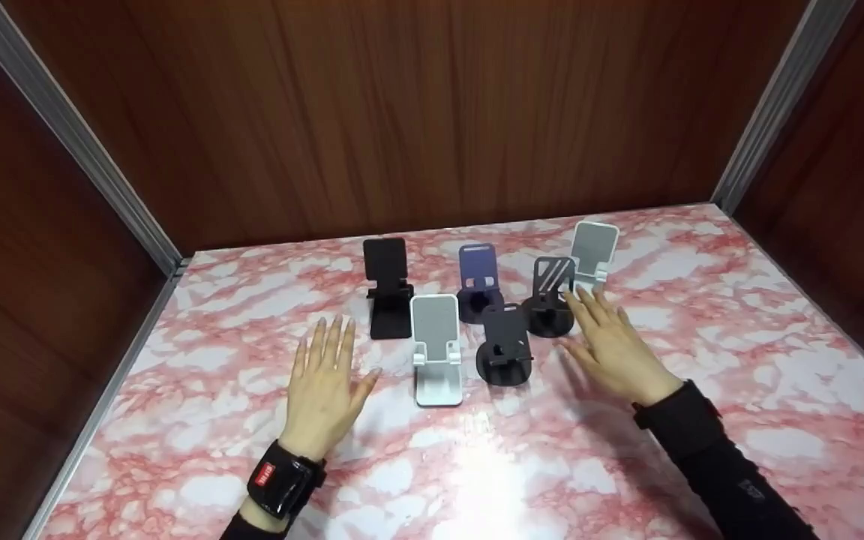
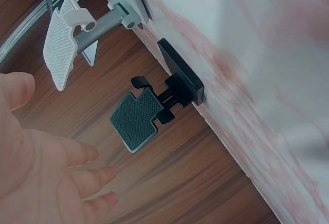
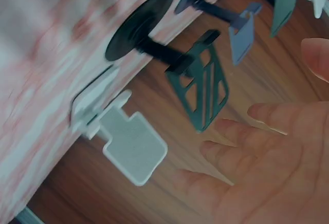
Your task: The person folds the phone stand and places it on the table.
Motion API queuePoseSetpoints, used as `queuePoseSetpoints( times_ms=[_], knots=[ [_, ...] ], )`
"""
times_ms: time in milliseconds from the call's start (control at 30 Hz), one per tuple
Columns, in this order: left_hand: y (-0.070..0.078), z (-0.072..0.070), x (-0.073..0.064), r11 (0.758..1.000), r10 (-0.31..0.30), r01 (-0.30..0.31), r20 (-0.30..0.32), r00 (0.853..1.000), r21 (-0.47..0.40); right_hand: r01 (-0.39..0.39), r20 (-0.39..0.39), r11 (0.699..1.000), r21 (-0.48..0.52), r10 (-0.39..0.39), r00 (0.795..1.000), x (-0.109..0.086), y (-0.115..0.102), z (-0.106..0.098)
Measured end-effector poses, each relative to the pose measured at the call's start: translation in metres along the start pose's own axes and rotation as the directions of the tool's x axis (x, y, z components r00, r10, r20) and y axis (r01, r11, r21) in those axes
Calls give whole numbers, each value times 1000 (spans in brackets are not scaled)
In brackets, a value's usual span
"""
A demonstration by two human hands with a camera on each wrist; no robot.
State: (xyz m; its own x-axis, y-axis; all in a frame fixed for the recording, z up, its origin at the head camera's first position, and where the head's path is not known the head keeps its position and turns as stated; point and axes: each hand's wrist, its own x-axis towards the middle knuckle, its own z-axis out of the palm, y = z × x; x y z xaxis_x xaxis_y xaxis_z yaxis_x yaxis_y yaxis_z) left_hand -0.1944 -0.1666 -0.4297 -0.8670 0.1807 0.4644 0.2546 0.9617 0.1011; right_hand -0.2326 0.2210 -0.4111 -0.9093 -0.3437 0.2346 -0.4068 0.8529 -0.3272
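My left hand (image 1: 321, 401) is held palm down with fingers straight, left of a white phone stand (image 1: 436, 337) and in front of a black phone stand (image 1: 387, 281). Nothing is in it. On the other side my right hand (image 1: 616, 351) has its fingers spread and holds nothing. Its fingertips overlap the base of the rear white phone stand (image 1: 595, 247) in the head view. Just left of them stands a dark phone stand with slanted slots (image 1: 548, 319). Between the hands are a round-based black phone stand (image 1: 505, 337) and a purple phone stand (image 1: 478, 266).
The stands are grouped on a pink-and-white marbled table (image 1: 199, 420). A wood-grain panel (image 1: 432, 112) rises behind it, with side panels and metal corner posts (image 1: 769, 97) at left and right. Light glares off the tabletop at the front middle.
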Motion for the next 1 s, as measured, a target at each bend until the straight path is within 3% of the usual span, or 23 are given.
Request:
queuePoseSetpoints(
  times_ms=[200,433,667,833,1000],
  knots=[
    [2,-1,1,1000,3,-3,17,1000,21,52,-22,991,125,-50,999,10,-16,5],
    [5,0,2,999,9,-10,16,1000,32,38,-39,943,330,-26,999,26,-26,15],
    [7,2,-2,999,12,-12,21,1000,36,-35,-8,830,556,47,999,38,-25,27],
    [11,1,-2,999,19,-20,47,999,28,-108,10,807,581,126,992,45,-23,33],
    [14,-1,-1,999,37,-39,67,997,29,-154,38,749,644,169,985,48,-21,38]
  ],
)
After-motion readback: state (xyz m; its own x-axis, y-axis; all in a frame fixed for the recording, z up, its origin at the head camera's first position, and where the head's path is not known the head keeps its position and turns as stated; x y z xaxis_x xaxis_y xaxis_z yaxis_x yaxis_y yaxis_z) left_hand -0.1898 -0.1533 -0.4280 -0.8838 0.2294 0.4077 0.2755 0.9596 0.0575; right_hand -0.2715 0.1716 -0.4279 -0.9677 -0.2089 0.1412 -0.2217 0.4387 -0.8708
